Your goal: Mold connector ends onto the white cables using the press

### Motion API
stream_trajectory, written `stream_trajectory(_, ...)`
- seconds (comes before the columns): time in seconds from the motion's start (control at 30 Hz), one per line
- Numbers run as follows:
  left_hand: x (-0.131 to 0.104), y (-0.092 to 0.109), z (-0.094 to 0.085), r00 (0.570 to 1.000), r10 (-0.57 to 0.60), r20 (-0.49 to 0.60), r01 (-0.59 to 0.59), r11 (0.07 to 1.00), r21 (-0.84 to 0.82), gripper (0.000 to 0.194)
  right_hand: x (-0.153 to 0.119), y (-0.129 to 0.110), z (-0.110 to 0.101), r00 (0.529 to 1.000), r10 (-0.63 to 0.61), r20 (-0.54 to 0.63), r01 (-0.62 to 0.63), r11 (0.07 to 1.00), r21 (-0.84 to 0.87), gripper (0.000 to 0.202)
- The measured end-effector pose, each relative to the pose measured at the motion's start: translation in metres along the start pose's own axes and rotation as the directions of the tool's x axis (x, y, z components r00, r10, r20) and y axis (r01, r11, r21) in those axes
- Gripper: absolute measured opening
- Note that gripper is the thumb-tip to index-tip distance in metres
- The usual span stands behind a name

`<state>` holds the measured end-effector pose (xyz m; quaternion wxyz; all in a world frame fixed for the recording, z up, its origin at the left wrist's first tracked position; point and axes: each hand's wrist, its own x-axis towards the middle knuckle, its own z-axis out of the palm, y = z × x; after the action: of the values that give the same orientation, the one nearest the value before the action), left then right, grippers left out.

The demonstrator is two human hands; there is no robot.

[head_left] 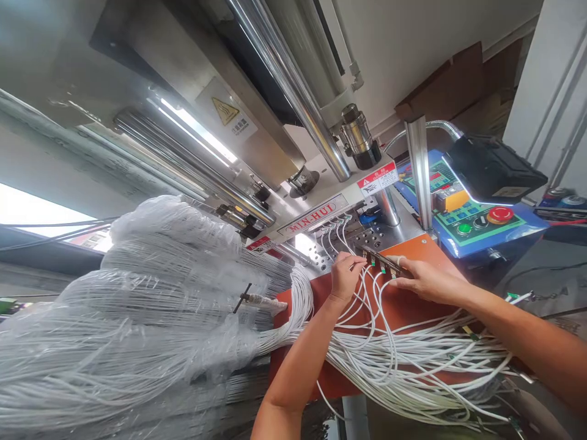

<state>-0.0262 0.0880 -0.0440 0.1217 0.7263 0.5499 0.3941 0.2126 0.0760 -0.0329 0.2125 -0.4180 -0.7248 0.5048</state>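
Left hand point(346, 278) pinches a cable connector point(365, 256) at the metal bar's point(387, 263) ten-o'clock end; right hand point(424, 281) clamps its four-o'clock end; seating, apparently, next calling for careful alignment!

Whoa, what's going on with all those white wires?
Someone's right hand holds a dark bar with white cables hanging from it, some with green ends. The left hand is at the bar's other end, its fingertips seemingly on a small cable end. Lots more white cables lie nearby, and a few reach into the MIN-HUI machine behind.
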Motion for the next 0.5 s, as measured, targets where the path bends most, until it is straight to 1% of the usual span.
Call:
stream_trajectory(0.13, -0.0012, 0.0003, 0.0007, 1.0, 0.005, -0.016, -0.005, 1.0, 0.003, 0.011, 0.0009, 0.0032, 0.0, 1.0, -0.02, -0.007, 0.02, 1.0, 0.017, 0.045)
stream_trajectory(0.33, -0.0015, -0.0021, 0.0035, 1.0, 0.005, -0.01, -0.005, 1.0, 0.007, 0.011, 0.0, 0.0001, 0.0002, 1.0, -0.03, 0.002, 0.03, 0.999, 0.02, 0.05)
stream_trajectory(0.4, -0.0019, -0.0035, 0.0056, 1.0, -0.007, -0.017, 0.007, 1.0, 0.014, 0.011, 0.001, 0.0007, 0.0006, 0.999, -0.054, 0.007, 0.053, 0.999, 0.004, 0.052)
stream_trajectory(0.5, -0.0026, -0.0047, 0.0089, 1.0, -0.015, -0.018, 0.015, 1.0, 0.002, 0.011, 0.0025, 0.0036, 0.0013, 0.997, -0.072, -0.004, 0.071, 0.995, -0.071, 0.052)
